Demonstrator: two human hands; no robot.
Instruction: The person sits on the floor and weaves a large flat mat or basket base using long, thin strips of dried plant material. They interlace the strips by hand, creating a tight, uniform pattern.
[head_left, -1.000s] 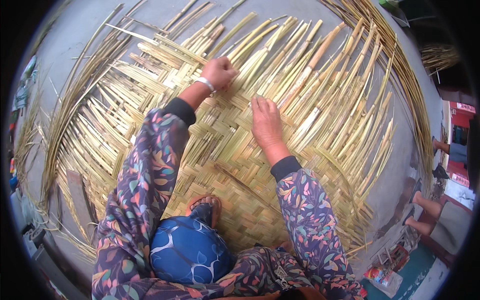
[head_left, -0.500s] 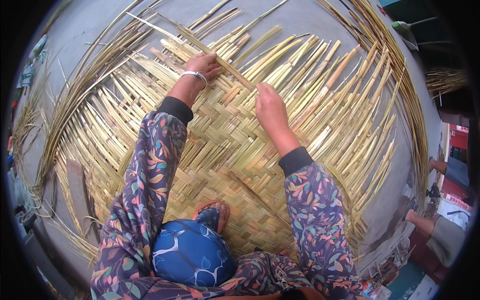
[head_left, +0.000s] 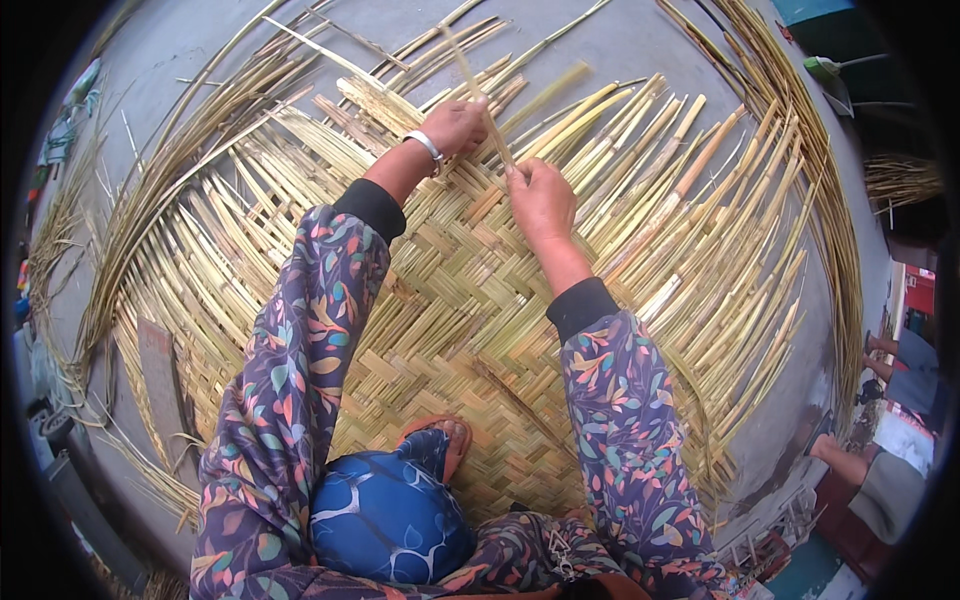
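Observation:
A woven mat [head_left: 455, 345] of flat, pale yellow-green reed strips lies beneath me, with loose strip ends fanning out on both sides. Near its far corner I hold one reed strip [head_left: 462, 65] raised at a steep slant. My left hand [head_left: 455, 128] is closed on its middle part, and its far end sticks up past the fingers. With thumb and fingers, my right hand [head_left: 543, 203] pinches the strip's near end, just above the weave. The left fingertips are partly hidden.
Long reed bundles lie at the left [head_left: 135, 215] and right [head_left: 815, 190] on the grey floor [head_left: 400, 22]. A narrow board [head_left: 163, 385] rests on the left strips. A thin brown stick [head_left: 517, 400] lies on the mat near my sandalled foot [head_left: 452, 440]. Other people's legs [head_left: 850, 465] show at right.
The held strip has swung from a leftward slant to a steeper one. My left hand has moved right, closer to my right hand, which stays nearly in place. My view has shifted slightly.

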